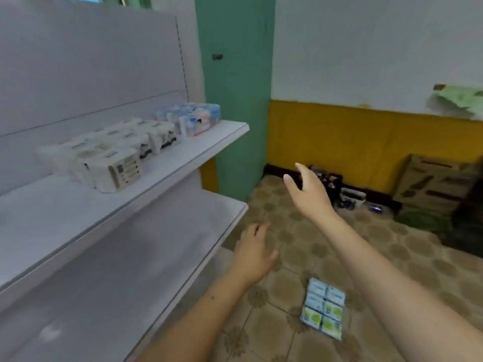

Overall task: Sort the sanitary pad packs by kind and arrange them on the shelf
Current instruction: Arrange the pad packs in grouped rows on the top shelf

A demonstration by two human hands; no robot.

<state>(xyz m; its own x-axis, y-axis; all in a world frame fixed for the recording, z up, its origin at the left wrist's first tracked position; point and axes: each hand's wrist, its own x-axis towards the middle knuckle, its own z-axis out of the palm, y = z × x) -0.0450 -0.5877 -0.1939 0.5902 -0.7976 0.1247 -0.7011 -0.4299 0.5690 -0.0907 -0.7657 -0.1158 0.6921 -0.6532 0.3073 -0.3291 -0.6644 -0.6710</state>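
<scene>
Both hands empty: left hand (254, 253) fingers loosely spread beside lower shelf edge; right hand (309, 190) raised, fingers relaxed-open; white packs (109, 155) and blue-pink packs (194, 117) grouped by kind on upper shelf (209, 142); blue-green packs (322, 308) unsorted on floor, likely next.

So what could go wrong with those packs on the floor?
The green and blue packs lie loose on the floor tiles, close to where the person stands, so they could get stepped on or kicked. Both hands, left and right, hold nothing. On the upper shelf, the pink and blue packs sit near its end and might get nudged off.
</scene>
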